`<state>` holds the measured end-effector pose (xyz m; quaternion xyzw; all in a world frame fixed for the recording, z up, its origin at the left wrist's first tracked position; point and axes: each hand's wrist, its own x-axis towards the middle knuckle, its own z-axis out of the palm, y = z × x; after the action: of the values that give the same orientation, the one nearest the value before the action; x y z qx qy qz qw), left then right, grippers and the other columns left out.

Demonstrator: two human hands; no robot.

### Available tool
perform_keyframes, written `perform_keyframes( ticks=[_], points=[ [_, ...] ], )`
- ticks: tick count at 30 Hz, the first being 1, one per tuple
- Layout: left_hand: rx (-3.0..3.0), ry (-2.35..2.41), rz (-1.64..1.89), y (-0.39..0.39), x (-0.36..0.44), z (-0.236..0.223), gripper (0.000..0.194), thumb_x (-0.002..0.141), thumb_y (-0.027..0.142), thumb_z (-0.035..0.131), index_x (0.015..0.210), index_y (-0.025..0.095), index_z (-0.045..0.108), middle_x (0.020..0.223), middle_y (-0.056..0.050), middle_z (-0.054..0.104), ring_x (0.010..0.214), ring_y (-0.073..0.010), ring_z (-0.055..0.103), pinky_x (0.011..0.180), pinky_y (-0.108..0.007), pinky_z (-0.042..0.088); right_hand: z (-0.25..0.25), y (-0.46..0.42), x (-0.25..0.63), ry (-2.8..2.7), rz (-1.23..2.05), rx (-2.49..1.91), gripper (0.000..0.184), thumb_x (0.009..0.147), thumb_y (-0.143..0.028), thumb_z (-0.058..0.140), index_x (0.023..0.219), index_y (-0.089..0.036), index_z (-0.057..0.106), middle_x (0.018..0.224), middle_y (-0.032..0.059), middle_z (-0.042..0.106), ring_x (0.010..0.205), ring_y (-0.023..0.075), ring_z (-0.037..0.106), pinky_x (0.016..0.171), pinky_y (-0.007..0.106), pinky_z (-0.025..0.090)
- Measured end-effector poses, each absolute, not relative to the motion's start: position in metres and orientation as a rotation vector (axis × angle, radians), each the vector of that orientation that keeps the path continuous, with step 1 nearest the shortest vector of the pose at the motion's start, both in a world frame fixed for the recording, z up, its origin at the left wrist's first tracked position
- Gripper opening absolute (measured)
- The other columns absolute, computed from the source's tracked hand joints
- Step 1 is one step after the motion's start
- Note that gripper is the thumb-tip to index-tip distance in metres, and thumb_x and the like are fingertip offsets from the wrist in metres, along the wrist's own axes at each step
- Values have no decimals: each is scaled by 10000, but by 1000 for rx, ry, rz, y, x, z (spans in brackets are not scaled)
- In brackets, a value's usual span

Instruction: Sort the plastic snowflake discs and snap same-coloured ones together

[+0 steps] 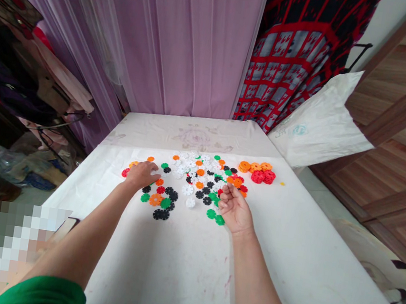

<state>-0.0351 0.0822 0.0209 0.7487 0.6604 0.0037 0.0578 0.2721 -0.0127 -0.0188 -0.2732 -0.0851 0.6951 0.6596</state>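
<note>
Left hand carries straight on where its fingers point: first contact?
Left hand: probably the green disc or the adjacent black disc, then the white pile. Hand height is unclear, so it may pass over them.

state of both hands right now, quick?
Left hand: open, fingers loosely curved over the notched discs, nothing visible in it.
Right hand: palm up, fingers curled; can't tell whether it's closed on anything.
</note>
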Motion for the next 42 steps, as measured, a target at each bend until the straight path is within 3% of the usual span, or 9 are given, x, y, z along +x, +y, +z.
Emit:
perform_keyframes(
  ticks=[7,13,20,35,42],
  points=[
    [2161,1818,474,36,-9,33,335,809,430,598,1090,258,662,1080,-16,728,979,-217,671,860,-322,508,-23,-11,274,-214,1580,-592,78,783,-204,722,856,-205,695,762,-28,726,548,51,574,410,127,412],
    [2335,1435,305,-4,40,41,285,812,329,630,1073,232,691,1038,-24,747,934,-210,687,864,-329,503,-20,-13,272,-181,1560,-608,102,767,-197,727,865,-191,701,763,-20,728,544,53,571,399,128,405],
    [2417,1445,237,-2,49,34,299,824,312,643,1113,246,686,1150,-39,703,991,-226,665,880,-349,498,-16,-13,270,-159,1566,-620,57,779,-197,709,834,-184,697,746,-21,728,533,50,565,396,127,404],
    [2434,1441,172,-1,51,28,349,819,327,646,1157,246,677,1178,-50,693,1039,-246,650,919,-377,489,-19,-13,272,-184,1559,-613,48,795,-201,697,843,-198,692,745,-26,719,545,52,566,401,124,402],
    [2340,1558,314,13,26,31,305,842,347,599,1117,250,686,1137,-26,714,1015,-208,663,909,-311,492,-22,-11,273,-195,1566,-606,77,784,-203,716,856,-196,691,767,-23,720,550,53,567,411,129,407]
  ],
)
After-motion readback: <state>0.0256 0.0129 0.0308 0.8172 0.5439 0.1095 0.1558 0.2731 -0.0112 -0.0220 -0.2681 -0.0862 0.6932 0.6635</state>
